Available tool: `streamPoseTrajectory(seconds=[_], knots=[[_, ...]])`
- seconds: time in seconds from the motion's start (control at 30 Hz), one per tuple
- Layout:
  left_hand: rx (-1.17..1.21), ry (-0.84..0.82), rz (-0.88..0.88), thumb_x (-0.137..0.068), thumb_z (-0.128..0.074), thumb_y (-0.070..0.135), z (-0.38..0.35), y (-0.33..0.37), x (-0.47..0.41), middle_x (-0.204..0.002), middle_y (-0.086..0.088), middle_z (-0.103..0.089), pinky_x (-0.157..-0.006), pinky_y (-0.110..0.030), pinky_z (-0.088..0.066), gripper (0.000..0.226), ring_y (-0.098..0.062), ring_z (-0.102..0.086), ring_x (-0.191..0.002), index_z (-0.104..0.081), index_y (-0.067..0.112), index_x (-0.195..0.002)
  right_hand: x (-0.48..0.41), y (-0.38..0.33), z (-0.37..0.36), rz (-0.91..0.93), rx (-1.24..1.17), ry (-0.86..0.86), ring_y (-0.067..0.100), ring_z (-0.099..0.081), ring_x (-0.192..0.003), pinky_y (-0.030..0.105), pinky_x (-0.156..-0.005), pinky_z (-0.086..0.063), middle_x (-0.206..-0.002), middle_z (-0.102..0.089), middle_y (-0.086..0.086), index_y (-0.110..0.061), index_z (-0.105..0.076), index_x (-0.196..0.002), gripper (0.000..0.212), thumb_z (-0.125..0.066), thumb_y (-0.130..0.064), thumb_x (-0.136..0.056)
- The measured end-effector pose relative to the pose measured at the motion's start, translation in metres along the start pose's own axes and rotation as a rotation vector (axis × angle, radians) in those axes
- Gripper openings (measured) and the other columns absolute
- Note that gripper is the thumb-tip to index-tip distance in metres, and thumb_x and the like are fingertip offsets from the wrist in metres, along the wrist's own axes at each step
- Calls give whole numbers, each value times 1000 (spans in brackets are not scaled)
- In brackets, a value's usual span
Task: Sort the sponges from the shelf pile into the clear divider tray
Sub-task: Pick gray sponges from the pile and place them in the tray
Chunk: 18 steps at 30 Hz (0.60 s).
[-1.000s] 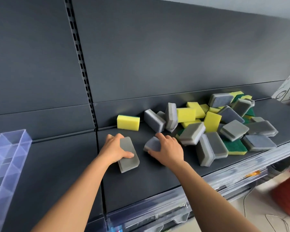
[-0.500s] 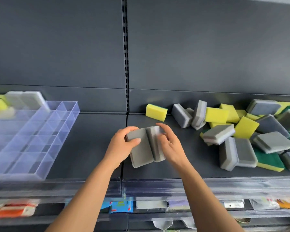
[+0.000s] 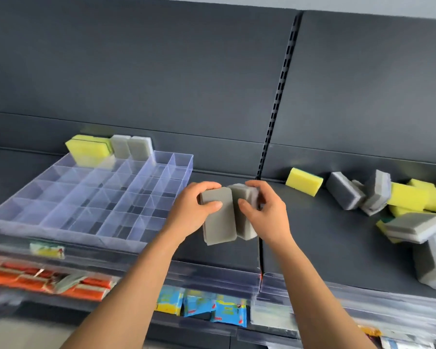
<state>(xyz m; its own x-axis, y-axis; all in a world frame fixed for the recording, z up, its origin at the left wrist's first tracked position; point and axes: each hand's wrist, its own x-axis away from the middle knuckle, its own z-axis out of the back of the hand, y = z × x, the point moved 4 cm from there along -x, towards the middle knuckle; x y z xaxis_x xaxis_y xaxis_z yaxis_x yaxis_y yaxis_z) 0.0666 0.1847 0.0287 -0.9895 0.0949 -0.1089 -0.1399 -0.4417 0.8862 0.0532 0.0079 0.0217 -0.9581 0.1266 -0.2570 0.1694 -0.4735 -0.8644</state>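
Two grey sponges are held in the air above the shelf [image 3: 312, 248], just right of the clear divider tray [image 3: 48, 231]. The left hand [image 3: 191, 212] grips the left grey sponge [image 3: 219, 222], thumb on its broad face and fingers [image 3: 207, 185] curled over the top edge. The right hand [image 3: 269, 215] grips the right grey sponge [image 3: 246, 217] the same way, and the two sponges touch along their long sides.

They look light and soft, with a rougher scouring face. A gentle pinch across the short width near one end should hold without crushing, and a drop would do little harm.

Counted:
- **In hand:** two grey sponges.
- **Tray's far row:** two standing grey sponges [image 3: 131, 147] beside what seem to be two yellow sponges [image 3: 88, 149], which are blurred.
- **Shelf pile [image 3: 400, 210]:** at least three yellow and five grey, with more cut off at the edge.
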Motion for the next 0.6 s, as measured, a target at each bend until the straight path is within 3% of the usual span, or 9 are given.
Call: streamPoseTrajectory(seconds=[0.17, 0.37, 0.5, 0.6], knots=[[-1, 25, -87, -79, -69, 12, 67, -14, -12, -106, 8, -57, -81, -21, -42, 36, -1, -52, -86, -64, 31, -109, -7, -41, -53, 15, -20, 57, 8, -55, -75, 24, -68, -46, -86, -64, -10, -28, -58, -106, 31, -64, -14, -79], [-82, 65, -153, -79, -69, 10, 124, -30, -32, -102, 5, -56, -74, -9, -37, 34, -11, -54, -89, -65, 30, -107, -22, -75, -101, 31, -17, 91, 8, -55, -78, 26, -70, -46, -89, -62, -14, -28, -56, -106, 32, -65, -14, -79], [-117, 109, -196, -77, -70, 8, 147, -38, -53, -104, 2, -56, -78, -22, -39, 33, -14, -53, -90, -65, 28, -103, -45, -84, -118, 50, 13, 103, 8, -57, -84, 25, -75, -48, -94, -62, -15, -29, -57, -106, 33, -70, -16, -79], [-148, 144, -218, -76, -70, 8, 158, -42, -73, -104, 0, -57, -79, -26, -40, 30, -17, -53, -90, -63, 26, -99, -68, -83, -128, 66, 20, 110, 12, -58, -86, 32, -81, -50, -100, -61, -8, -26, -58, -108, 34, -68, -12, -79]])
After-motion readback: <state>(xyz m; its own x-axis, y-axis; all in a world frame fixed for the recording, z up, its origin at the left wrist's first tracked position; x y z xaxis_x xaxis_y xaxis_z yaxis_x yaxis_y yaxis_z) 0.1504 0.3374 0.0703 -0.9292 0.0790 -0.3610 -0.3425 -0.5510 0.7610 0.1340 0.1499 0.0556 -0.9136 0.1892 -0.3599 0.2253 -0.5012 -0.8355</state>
